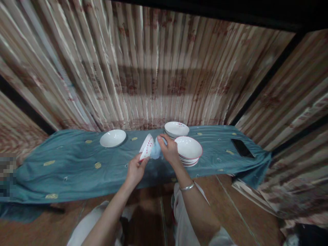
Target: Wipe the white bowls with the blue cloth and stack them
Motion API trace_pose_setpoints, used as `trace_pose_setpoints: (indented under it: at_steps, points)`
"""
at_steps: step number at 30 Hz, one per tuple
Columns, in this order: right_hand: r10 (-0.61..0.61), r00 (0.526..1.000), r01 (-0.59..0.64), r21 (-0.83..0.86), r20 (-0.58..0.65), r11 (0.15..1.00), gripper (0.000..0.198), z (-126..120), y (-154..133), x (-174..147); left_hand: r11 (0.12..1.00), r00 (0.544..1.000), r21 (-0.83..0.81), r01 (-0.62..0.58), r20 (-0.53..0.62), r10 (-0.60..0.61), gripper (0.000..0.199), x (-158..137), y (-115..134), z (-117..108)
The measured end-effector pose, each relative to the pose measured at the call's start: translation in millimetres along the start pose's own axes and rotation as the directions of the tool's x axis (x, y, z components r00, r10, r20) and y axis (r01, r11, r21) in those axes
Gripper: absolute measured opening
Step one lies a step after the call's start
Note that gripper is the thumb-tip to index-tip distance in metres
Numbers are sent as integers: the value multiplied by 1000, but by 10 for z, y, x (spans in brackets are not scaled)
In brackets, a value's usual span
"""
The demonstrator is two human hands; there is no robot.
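Observation:
Tilted on its side above the table, a white bowl with red markings [147,147] is gripped at its lower rim by my left hand [136,171]. My right hand [168,147] is closed on a light blue cloth [155,150], which lies against the bowl's outer side. Just right of that hand stands a stack of white bowls with red rims [189,149]. Behind it is another stack of white dishes, the top one a flower-patterned bowl [176,128]. A plain white plate [113,138] lies by itself to the left.
A teal cloth with yellow pineapple prints [84,171] covers the long table. Toward its right end lies a black phone [242,148]. Pleated patterned curtains [153,68] hang behind, with dark frame bars [266,82] at the sides. Below is a brown tiled floor [230,205].

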State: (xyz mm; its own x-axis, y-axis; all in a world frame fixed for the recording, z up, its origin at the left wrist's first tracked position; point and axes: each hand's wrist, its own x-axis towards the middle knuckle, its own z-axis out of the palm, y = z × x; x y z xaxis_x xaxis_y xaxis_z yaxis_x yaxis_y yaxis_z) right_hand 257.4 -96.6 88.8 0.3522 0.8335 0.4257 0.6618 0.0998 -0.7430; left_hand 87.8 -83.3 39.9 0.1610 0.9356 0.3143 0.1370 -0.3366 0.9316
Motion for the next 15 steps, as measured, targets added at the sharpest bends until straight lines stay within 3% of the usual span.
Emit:
trace_pose_setpoints:
  at_steps: [3,6,11,15]
  points:
    - [-9,1000,11,-63,28,998,43,-212,-99,-6,932,963,254,-260,143,230,17,-21,51,74]
    - [14,999,-8,-148,39,989,44,-415,-128,-10,820,906,390,-420,241,349,20,-24,114,180]
    - [24,1000,-18,-232,21,972,33,-744,-60,-7,678,812,449,-582,360,459,22,33,300,383]
    - [24,999,-32,-271,-34,962,33,-994,58,-12,619,742,419,-665,468,481,20,121,475,554]
